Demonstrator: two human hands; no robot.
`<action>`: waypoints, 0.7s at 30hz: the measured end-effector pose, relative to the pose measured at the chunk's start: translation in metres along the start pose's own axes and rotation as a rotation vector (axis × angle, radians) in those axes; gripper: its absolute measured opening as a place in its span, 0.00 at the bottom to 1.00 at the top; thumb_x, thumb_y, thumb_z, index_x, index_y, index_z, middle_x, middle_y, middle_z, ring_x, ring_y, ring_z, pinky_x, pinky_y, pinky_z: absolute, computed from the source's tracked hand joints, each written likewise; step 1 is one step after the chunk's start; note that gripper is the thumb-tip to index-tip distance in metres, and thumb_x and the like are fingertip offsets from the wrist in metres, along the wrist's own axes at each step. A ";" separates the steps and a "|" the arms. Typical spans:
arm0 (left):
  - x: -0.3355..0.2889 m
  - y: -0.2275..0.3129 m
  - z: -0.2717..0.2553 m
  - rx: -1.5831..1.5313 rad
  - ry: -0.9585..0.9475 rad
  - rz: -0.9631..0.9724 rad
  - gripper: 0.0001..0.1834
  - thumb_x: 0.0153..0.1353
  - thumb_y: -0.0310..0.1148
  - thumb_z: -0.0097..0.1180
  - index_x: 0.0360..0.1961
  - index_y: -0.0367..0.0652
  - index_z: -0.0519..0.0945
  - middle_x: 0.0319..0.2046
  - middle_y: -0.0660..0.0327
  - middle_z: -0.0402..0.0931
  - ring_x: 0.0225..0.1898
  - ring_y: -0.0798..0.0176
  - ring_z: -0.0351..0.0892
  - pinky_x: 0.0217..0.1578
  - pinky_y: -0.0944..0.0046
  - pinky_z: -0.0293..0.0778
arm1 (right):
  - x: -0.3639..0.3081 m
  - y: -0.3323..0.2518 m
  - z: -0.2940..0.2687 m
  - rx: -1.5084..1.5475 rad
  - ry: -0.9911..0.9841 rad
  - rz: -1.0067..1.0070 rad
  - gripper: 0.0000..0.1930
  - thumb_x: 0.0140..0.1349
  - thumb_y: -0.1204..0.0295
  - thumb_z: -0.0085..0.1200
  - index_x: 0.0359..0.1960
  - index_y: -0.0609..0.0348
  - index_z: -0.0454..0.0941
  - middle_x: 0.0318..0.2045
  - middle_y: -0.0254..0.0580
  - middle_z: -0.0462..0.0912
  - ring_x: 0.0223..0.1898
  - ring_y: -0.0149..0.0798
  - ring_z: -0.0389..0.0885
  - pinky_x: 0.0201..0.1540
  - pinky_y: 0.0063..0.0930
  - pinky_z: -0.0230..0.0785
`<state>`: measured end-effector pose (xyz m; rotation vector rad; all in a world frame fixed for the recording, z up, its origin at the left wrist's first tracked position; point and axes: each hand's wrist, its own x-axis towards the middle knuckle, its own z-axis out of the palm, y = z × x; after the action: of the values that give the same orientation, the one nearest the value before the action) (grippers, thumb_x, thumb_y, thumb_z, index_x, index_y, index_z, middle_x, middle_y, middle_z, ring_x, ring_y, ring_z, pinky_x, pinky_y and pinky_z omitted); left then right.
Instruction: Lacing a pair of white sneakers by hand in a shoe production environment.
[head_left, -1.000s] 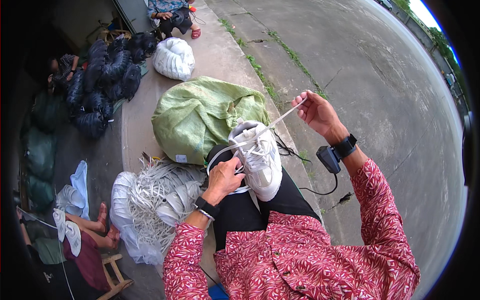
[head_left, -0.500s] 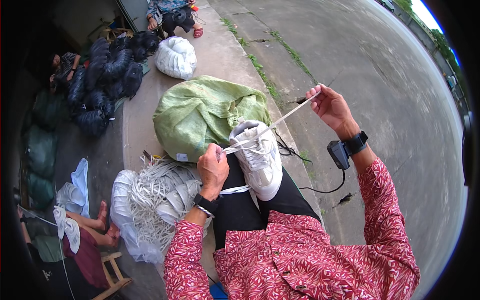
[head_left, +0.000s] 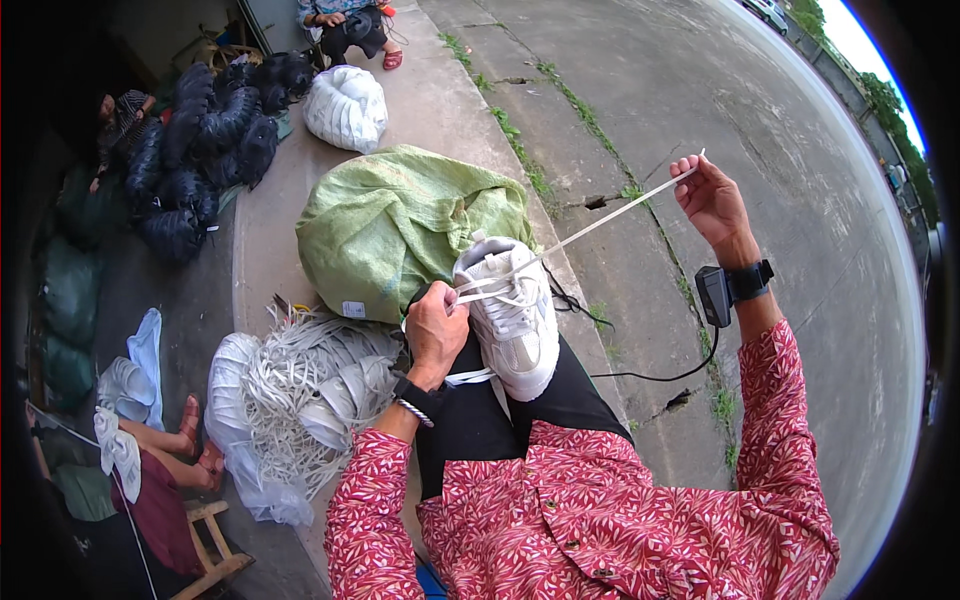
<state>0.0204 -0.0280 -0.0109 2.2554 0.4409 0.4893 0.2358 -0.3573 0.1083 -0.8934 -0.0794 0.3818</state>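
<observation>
A white sneaker [head_left: 518,335] rests on my lap, its toe toward me and its upper part laced. Out to the right, my right hand [head_left: 712,205] pinches a white shoelace [head_left: 615,213] close to its tip and holds it taut from the shoe's eyelets. Beside the shoe's left edge, my left hand [head_left: 437,335] is closed on lace strands near the tongue. Another length of lace lies across my black trousers under the left wrist. Just beyond the shoe sits a green woven sack [head_left: 400,225].
At my left, a clear plastic bag holds a heap of white laces [head_left: 310,390]. Farther off lie a white bundle [head_left: 345,108] and black bundles [head_left: 205,140]. Other people sit at the far end and at left, near a wooden stool [head_left: 215,550]. A cable [head_left: 655,375] trails from my right wrist device.
My right hand has moved farther right and slightly up, drawing out more lace. The left hand stays beside the shoe, still gripping lace. The whole view has shifted slightly.
</observation>
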 end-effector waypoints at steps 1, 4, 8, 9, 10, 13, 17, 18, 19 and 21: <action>0.000 -0.002 -0.001 0.007 -0.002 0.009 0.10 0.48 0.31 0.61 0.21 0.39 0.72 0.13 0.58 0.71 0.16 0.59 0.71 0.21 0.59 0.66 | 0.000 0.000 0.000 0.001 -0.002 0.002 0.10 0.66 0.70 0.42 0.32 0.61 0.73 0.32 0.41 0.79 0.41 0.39 0.79 0.36 0.24 0.72; 0.001 -0.004 -0.002 0.009 -0.011 0.015 0.10 0.48 0.31 0.61 0.21 0.39 0.72 0.13 0.58 0.70 0.16 0.59 0.71 0.21 0.60 0.66 | 0.001 -0.010 -0.001 -0.040 0.044 -0.035 0.10 0.66 0.70 0.42 0.32 0.61 0.73 0.33 0.41 0.80 0.41 0.39 0.79 0.36 0.24 0.71; 0.000 -0.002 -0.004 -0.021 -0.038 0.000 0.09 0.47 0.31 0.61 0.22 0.39 0.73 0.13 0.60 0.70 0.17 0.60 0.71 0.21 0.60 0.66 | 0.004 -0.019 -0.006 -0.030 0.023 -0.065 0.10 0.66 0.69 0.43 0.32 0.61 0.74 0.33 0.40 0.80 0.41 0.40 0.79 0.36 0.25 0.72; -0.001 -0.001 -0.004 -0.023 -0.037 -0.001 0.09 0.47 0.31 0.61 0.22 0.39 0.73 0.13 0.60 0.70 0.17 0.60 0.71 0.21 0.60 0.66 | 0.004 -0.015 -0.006 -0.034 0.064 -0.050 0.10 0.66 0.69 0.43 0.32 0.61 0.74 0.32 0.40 0.80 0.41 0.40 0.79 0.36 0.24 0.72; -0.001 0.001 -0.004 -0.034 -0.025 0.004 0.09 0.47 0.30 0.61 0.23 0.39 0.73 0.13 0.60 0.70 0.16 0.61 0.70 0.21 0.61 0.66 | 0.004 -0.010 -0.007 -0.038 0.105 -0.034 0.10 0.66 0.69 0.42 0.32 0.61 0.74 0.32 0.40 0.80 0.40 0.40 0.80 0.35 0.24 0.72; -0.001 0.004 -0.006 -0.057 -0.048 0.024 0.09 0.46 0.28 0.61 0.27 0.40 0.73 0.13 0.62 0.68 0.16 0.64 0.68 0.21 0.62 0.65 | 0.003 -0.001 -0.009 0.004 0.113 0.004 0.10 0.66 0.69 0.42 0.33 0.61 0.74 0.31 0.40 0.80 0.39 0.40 0.80 0.34 0.24 0.72; 0.000 -0.002 -0.012 -0.075 -0.080 0.028 0.11 0.45 0.24 0.59 0.32 0.39 0.73 0.12 0.64 0.66 0.16 0.68 0.65 0.21 0.64 0.64 | 0.003 0.015 -0.008 0.009 0.144 0.022 0.09 0.66 0.69 0.42 0.34 0.60 0.73 0.31 0.39 0.80 0.38 0.38 0.80 0.33 0.24 0.72; 0.001 -0.011 -0.016 -0.101 -0.087 0.062 0.13 0.47 0.22 0.56 0.36 0.38 0.72 0.12 0.67 0.66 0.14 0.72 0.65 0.16 0.68 0.64 | 0.003 0.021 -0.006 -0.002 0.156 0.030 0.09 0.66 0.69 0.42 0.35 0.60 0.73 0.30 0.39 0.80 0.37 0.37 0.80 0.33 0.23 0.72; 0.002 -0.014 -0.021 -0.226 -0.146 -0.067 0.14 0.48 0.22 0.55 0.38 0.36 0.71 0.13 0.67 0.67 0.12 0.73 0.65 0.13 0.70 0.62 | 0.002 0.030 -0.002 -0.050 0.094 0.047 0.09 0.66 0.68 0.42 0.36 0.59 0.73 0.30 0.37 0.80 0.36 0.35 0.80 0.33 0.22 0.72; 0.006 -0.015 -0.030 -0.506 -0.255 -0.302 0.19 0.49 0.20 0.53 0.44 0.33 0.69 0.13 0.67 0.68 0.09 0.75 0.65 0.08 0.73 0.60 | -0.001 0.053 0.005 -0.162 0.032 0.098 0.10 0.67 0.68 0.40 0.35 0.58 0.72 0.28 0.35 0.79 0.31 0.32 0.80 0.31 0.21 0.72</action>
<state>0.0085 0.0029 -0.0018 1.6973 0.4555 0.1302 0.2184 -0.3245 0.0708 -1.0661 -0.0372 0.4567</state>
